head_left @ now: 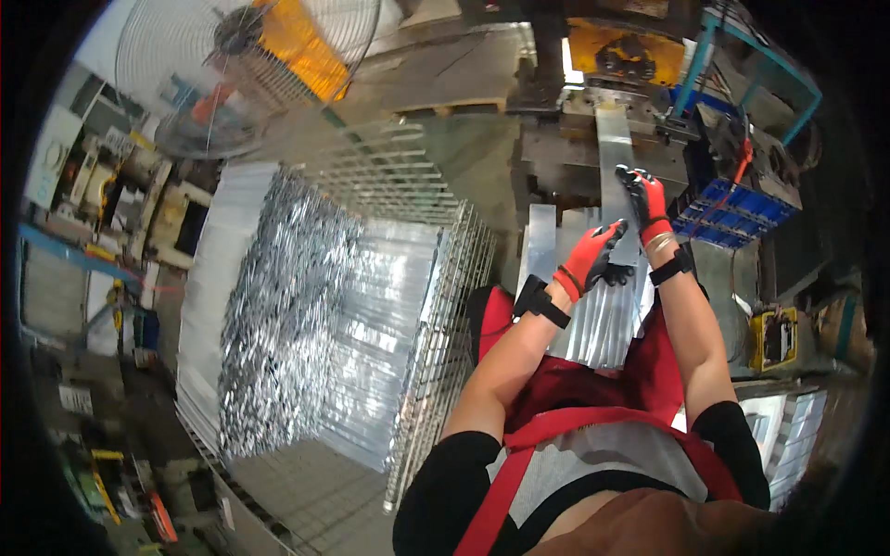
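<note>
A long flat silver metal strip (614, 148) runs away from me, its far end at the press-like machine (607, 102). My left hand (595, 258), in a red glove with black fingers, grips the strip near its close end, thumb on the left edge and fingers partly under it. Farther along, my right hand (646, 196), gloved the same way, is closed on the strip's right edge. Below both hands, a stack of similar metal strips (593, 329) lies just in front of my red apron.
To the left stands a wire-mesh cage (454, 278) with many shiny metal pieces (287, 306) piled inside. A large fan (241, 74) is at the far left. Blue crates (737, 213) sit right of the machine, with a yellow-framed box (774, 338) nearer.
</note>
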The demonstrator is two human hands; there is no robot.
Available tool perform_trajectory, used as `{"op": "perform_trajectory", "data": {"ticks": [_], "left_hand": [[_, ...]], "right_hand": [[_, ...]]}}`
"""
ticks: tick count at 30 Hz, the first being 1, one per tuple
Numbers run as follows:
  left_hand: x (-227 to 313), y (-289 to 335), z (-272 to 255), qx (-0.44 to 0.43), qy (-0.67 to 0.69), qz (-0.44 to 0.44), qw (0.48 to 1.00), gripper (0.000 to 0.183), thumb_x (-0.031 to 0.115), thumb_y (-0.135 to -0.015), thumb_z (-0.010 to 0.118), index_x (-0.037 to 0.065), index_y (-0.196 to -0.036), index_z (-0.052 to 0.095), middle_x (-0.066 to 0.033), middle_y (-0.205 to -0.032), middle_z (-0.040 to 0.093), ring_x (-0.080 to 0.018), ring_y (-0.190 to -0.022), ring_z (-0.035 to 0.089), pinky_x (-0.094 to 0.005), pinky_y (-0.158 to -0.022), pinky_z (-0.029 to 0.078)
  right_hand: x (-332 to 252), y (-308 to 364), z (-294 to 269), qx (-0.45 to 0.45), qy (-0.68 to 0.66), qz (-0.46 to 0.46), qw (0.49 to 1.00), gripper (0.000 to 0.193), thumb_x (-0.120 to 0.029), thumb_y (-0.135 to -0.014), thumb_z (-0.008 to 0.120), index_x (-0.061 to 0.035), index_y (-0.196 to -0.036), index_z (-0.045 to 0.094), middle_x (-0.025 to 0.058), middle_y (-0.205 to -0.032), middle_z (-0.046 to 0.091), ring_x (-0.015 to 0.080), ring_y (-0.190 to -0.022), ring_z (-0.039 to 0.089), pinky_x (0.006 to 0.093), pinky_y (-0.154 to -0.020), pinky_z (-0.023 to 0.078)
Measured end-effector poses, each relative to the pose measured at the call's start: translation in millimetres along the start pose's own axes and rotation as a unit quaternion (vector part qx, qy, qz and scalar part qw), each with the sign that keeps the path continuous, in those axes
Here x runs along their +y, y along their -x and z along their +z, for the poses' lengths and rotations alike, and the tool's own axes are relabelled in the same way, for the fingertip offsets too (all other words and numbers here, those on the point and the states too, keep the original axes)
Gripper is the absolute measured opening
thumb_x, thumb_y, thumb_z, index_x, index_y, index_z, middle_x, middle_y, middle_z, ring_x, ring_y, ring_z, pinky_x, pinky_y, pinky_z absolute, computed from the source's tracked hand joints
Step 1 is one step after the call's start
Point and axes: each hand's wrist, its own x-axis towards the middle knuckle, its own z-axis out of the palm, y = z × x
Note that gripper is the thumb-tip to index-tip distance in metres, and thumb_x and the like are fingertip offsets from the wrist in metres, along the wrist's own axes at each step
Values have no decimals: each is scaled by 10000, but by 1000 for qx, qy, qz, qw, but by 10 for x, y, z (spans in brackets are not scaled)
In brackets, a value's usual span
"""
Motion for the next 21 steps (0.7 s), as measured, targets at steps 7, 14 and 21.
{"op": "perform_trajectory", "data": {"ticks": [7, 14, 21], "left_hand": [[-387, -143, -437, 55, 68, 19, 996, 330, 249, -938, 504, 29, -1181, 539, -81, -1063, 614, -228, -832, 646, -373, -664, 558], [-57, 285, -179, -131, 10, 22, 991, 425, 304, -969, 430, -38, -1212, 500, -186, -1103, 619, -288, -943, 647, -332, -689, 545], [-761, 1046, -542, -100, -113, 48, 987, 394, 224, -952, 466, -7, -1271, 473, -137, -1217, 547, -245, -1165, 505, -367, -995, 388]], "right_hand": [[-206, 224, 212, 21, 142, 19, 990, 118, -158, -818, 685, -87, -739, 633, -84, -716, 545, 39, -660, 460, 220, -614, 383], [-362, 541, 351, 4, 106, -32, 994, 149, -156, -884, 599, -23, -937, 639, -26, -838, 606, 63, -762, 522, 230, -689, 424], [-33, 1529, -142, -190, -83, 113, 972, 463, -164, -919, 542, 45, -1308, 402, 136, -1209, 562, 211, -1126, 540, 335, -1001, 386]]}}
